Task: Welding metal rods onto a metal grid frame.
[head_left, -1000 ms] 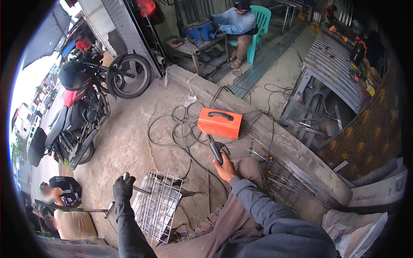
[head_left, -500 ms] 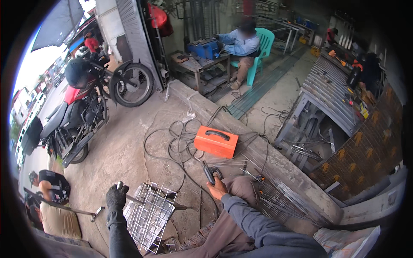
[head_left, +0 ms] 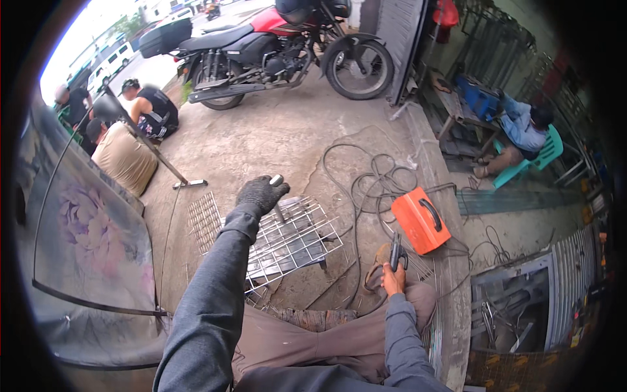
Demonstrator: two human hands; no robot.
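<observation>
My left hand (head_left: 260,196), in a dark knit glove, is closed around a short grey metal bar (head_left: 279,212); its rounded end pokes out above the fist and its lower part comes down over the wire grid. That welded wire grid (head_left: 307,228) lies in front of me across a flat metal piece low above the ground. My bare right hand (head_left: 393,281) grips a black welding electrode holder (head_left: 396,251), tilted up, near my right knee. Whether a rod sits in its jaw is too small to tell. Just beyond it stands an orange welding machine (head_left: 418,225) with a black handle.
Black cables (head_left: 356,215) loop over the concrete between grid and machine. A smaller mesh piece (head_left: 204,219) lies left of the grid. A concrete curb (head_left: 450,287) runs along my right. A red motorcycle (head_left: 281,59) stands ahead; people crouch at far left, and another person sits at right.
The view has swung left, so the motorcycle and grid sit further right in it. My left hand still holds the bar over the grid, and my right hand still holds the electrode holder.
</observation>
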